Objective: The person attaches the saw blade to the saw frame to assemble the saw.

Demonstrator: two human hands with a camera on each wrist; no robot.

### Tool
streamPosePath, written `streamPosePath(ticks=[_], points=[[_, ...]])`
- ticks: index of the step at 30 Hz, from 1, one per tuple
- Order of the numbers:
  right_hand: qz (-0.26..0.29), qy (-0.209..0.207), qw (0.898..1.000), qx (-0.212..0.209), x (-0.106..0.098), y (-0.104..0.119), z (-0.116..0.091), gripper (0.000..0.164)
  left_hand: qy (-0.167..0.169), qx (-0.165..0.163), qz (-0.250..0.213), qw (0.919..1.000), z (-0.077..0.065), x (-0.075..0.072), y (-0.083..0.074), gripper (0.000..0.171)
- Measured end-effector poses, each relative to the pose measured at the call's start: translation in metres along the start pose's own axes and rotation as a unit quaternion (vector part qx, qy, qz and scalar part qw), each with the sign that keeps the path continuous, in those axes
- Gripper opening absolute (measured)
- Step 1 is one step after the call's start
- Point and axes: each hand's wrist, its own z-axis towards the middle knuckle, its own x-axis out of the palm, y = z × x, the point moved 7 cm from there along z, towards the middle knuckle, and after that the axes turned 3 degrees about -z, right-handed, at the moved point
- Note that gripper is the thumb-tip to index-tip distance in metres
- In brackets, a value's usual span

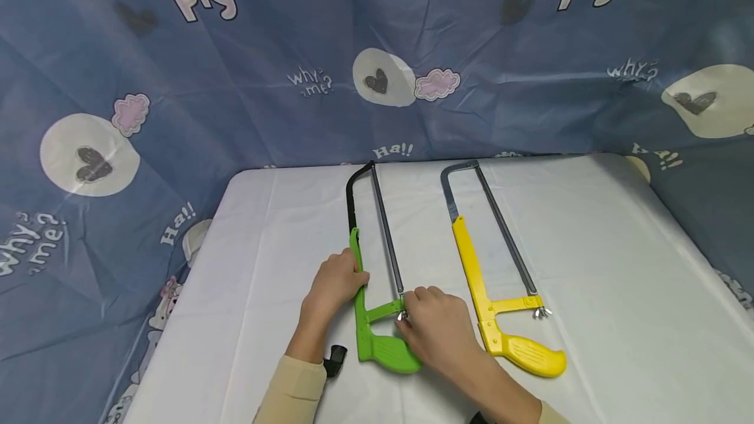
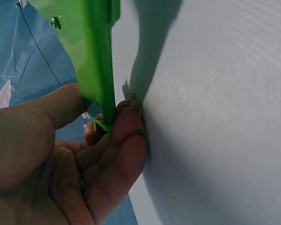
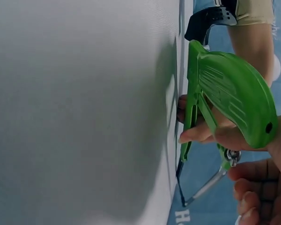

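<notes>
A green-handled hacksaw (image 1: 389,353) with a black front frame lies on the white-covered table, its blade (image 1: 385,228) on the right side. My left hand (image 1: 337,279) grips the green frame bar; in the left wrist view, thumb and curled fingers hold the green bar (image 2: 97,56) from both sides. At the blade's near end, my right hand (image 1: 440,326) pinches the wing nut (image 3: 232,155) between thumb and forefinger, beside the green handle (image 3: 234,89). Partly hidden by that hand in the head view is the handle's upper right edge.
To the right lies a yellow-handled hacksaw (image 1: 533,355), with its own wing nut (image 1: 542,312) at the near end of the blade. A black wrist mount (image 1: 336,360) sits by the left sleeve. Behind the table (image 1: 636,267) hangs a blue printed cloth (image 1: 501,38).
</notes>
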Motion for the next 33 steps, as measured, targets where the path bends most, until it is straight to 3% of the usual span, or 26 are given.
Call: streamPosePath(ticks=[6,16,23,33], points=[[-0.011,-0.056,0.997,-0.046,-0.005,0.008,0.001,0.026,-0.001,0.007,-0.008,0.9999,-0.001,-0.001,0.0,0.022],[-0.041,-0.04,0.995,-0.086,0.001,0.017,0.002,0.028,-0.002,-0.001,-0.017,0.9998,-0.002,0.0,0.003,0.022],[-0.044,-0.049,0.994,-0.088,0.006,0.019,0.002,0.033,-0.001,-0.016,-0.026,0.9995,-0.003,-0.001,0.003,0.023],[-0.017,-0.019,0.998,-0.064,0.013,0.013,0.002,0.039,-0.007,-0.008,-0.035,0.9993,-0.002,0.001,0.002,0.022]])
